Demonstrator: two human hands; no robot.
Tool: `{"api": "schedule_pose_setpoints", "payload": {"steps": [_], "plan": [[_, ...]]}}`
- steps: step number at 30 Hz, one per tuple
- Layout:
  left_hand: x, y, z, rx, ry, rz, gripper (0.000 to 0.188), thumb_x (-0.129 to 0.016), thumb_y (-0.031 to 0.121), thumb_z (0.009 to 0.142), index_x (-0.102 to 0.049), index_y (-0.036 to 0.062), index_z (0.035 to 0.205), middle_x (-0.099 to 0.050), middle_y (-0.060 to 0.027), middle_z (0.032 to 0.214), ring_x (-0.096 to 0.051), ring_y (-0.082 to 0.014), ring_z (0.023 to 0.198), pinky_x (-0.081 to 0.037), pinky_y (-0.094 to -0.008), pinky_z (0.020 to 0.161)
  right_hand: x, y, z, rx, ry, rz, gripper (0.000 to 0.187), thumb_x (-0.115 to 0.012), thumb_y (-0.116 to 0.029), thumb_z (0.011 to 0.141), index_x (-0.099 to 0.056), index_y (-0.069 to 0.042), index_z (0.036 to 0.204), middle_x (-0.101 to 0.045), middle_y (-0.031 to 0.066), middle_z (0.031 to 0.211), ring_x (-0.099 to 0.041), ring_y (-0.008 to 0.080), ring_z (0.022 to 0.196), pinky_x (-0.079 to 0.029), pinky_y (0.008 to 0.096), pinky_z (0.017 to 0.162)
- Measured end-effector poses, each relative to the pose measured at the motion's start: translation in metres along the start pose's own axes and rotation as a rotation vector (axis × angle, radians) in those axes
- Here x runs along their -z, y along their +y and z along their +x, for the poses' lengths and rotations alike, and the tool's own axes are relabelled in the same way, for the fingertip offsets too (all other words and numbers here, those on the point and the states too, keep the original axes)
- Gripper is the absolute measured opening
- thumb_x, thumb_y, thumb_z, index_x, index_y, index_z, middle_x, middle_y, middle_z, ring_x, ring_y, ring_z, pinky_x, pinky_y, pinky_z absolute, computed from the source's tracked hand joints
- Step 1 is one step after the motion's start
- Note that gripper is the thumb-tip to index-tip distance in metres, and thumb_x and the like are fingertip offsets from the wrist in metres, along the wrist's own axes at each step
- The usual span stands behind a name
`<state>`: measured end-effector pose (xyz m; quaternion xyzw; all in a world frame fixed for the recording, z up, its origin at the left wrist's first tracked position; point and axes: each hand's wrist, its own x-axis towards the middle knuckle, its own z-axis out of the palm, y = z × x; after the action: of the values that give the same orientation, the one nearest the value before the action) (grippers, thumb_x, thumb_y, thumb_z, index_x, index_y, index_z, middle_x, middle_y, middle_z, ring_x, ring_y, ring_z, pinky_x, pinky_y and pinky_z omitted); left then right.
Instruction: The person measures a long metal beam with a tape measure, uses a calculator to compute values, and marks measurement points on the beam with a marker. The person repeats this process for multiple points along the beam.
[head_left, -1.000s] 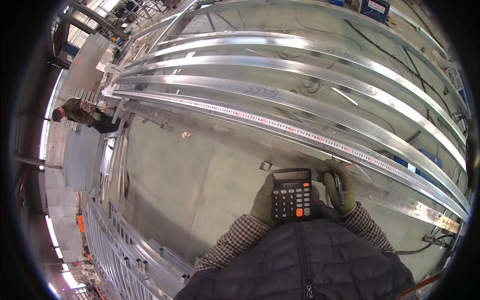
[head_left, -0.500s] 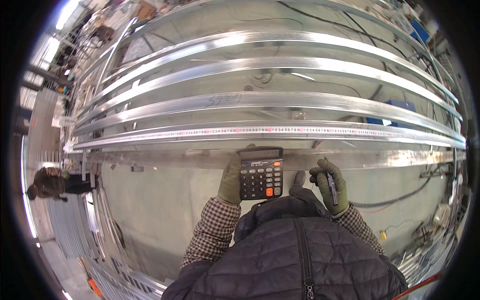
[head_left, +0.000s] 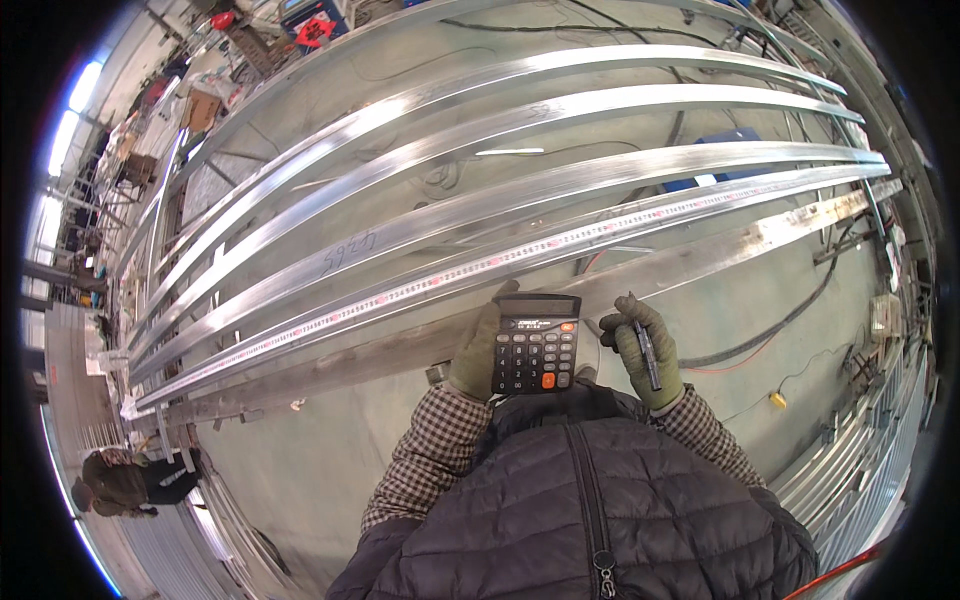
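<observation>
My left hand (head_left: 474, 352), in a green glove, grips a black calculator (head_left: 537, 350) by its left side. The calculator is upright, keys facing me, with two orange keys. My right hand (head_left: 662, 378), gloved alike, has its fingers curled round a dark marker pen (head_left: 648, 352), a little right of the calculator and apart from it. Beyond both hands, a long metal rail carries a white measuring tape (head_left: 430, 283) with red and black marks. A duller metal beam (head_left: 690, 262) runs on the near side of that rail.
Several shiny metal bars (head_left: 480, 185) lie parallel farther off, one with handwriting on it. Cables (head_left: 760, 345) trail over the floor at right. A blue object (head_left: 728, 140) sits beneath the bars. Another person (head_left: 135, 480) stands at far left beside stacked metal sheets. More profiles (head_left: 850, 440) lie at right.
My view has turned, so the bars and tape now slant up to the right. Both hands still hold the calculator and marker pen, close together as before.
</observation>
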<state>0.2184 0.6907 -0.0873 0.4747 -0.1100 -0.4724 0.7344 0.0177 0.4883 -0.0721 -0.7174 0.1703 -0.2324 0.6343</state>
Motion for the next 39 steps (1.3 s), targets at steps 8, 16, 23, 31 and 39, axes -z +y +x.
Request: {"api": "schedule_pose_setpoints", "payload": {"steps": [8,16,23,31,39], "plan": [[-0.046,-0.017,0.032,0.026,0.052,-0.127,0.059,-0.04,0.043,0.12,-0.043,0.0061,0.166,-0.071,-0.0172,0.138,-0.074,-0.0216,0.117,-0.064,-0.0327,0.097,0.062,0.004,-0.015,-0.002,0.105,0.032,0.039,-0.061,-0.01,0.112,-0.054,-0.006,0.15,-0.075,0.0119,0.116,-0.071,0.0167,0.098,-0.06,0.0333,0.09],[-0.084,-0.054,0.077,-0.079,-0.041,0.366,0.055,-0.043,0.032,0.119,-0.04,0.0037,0.166,-0.067,-0.0161,0.146,-0.072,-0.0208,0.122,-0.062,-0.0336,0.102,0.121,0.015,-0.043,-0.06,0.225,0.03,0.039,-0.061,-0.013,0.113,-0.053,-0.006,0.151,-0.075,0.0132,0.117,-0.071,0.0177,0.098,-0.059,0.0334,0.089],[-0.109,-0.053,0.098,0.124,-0.066,-0.069,0.066,-0.045,0.048,0.118,-0.042,0.0023,0.165,-0.067,-0.0138,0.147,-0.07,-0.0201,0.127,-0.06,-0.0323,0.106,0.136,0.019,-0.056,-0.108,0.359,0.024,0.038,-0.06,-0.01,0.113,-0.054,-0.006,0.15,-0.076,0.0133,0.114,-0.071,0.0174,0.098,-0.06,0.0341,0.091],[-0.15,-0.051,0.157,0.17,-0.252,0.005,0.057,-0.044,0.044,0.119,-0.053,-0.0001,0.154,-0.071,-0.0169,0.137,-0.075,-0.0222,0.113,-0.066,-0.034,0.093,0.156,0.004,-0.058,-0.117,0.54,-0.054,0.038,-0.059,-0.009,0.113,-0.053,-0.005,0.151,-0.075,0.0141,0.117,-0.071,0.0179,0.098,-0.06,0.0341,0.09],[-0.179,-0.058,0.187,-0.146,-0.381,0.503,0.052,-0.046,0.044,0.118,-0.062,-0.0001,0.14,-0.076,-0.0143,0.124,-0.079,-0.0213,0.1,-0.069,-0.0343,0.082,0.159,0.004,-0.071,-0.16,0.687,-0.025,0.043,-0.06,-0.019,0.114,-0.052,-0.006,0.154,-0.073,0.0136,0.122,-0.071,0.0194,0.103,-0.059,0.0354,0.092]]}}
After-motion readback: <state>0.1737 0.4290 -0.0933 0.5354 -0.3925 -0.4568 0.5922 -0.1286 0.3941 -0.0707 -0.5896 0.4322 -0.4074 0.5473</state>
